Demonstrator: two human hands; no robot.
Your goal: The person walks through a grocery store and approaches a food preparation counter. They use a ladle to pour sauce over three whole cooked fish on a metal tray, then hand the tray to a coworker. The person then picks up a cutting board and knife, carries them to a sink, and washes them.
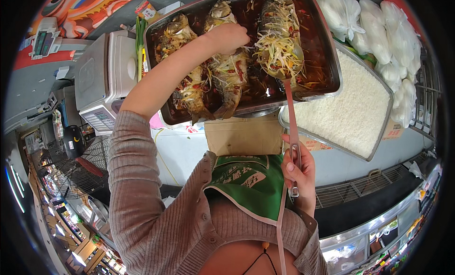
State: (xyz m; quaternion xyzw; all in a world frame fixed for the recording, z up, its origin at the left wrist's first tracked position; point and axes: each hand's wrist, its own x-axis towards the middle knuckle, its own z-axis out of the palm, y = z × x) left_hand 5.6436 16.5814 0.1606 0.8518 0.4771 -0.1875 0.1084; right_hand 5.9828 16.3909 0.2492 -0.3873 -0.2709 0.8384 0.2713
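Observation:
A deep metal tray point(227, 113) of dark sauce holds several whole cooked fish topped with shredded scallion and chilli. My left hand point(229, 38) is over the middle fish point(233, 76), fingers curled down; whether they pinch any shreds is hidden. My right hand point(298, 168) grips the metal handle of a ladle point(292, 115), whose bowl, heaped with scallion shreds point(279, 56), rests over the right fish point(279, 17). Another fish point(192, 90) lies at the tray's left, partly behind my left forearm.
A tray of white rice point(348, 101) stands at the right, beside tied plastic bags point(376, 30). Left are a weighing scale point(97, 118), a grey-white lidded container point(94, 69), scallions point(139, 44) and a wire-caged fan point(78, 168). A cardboard box point(243, 134) sits below the fish tray.

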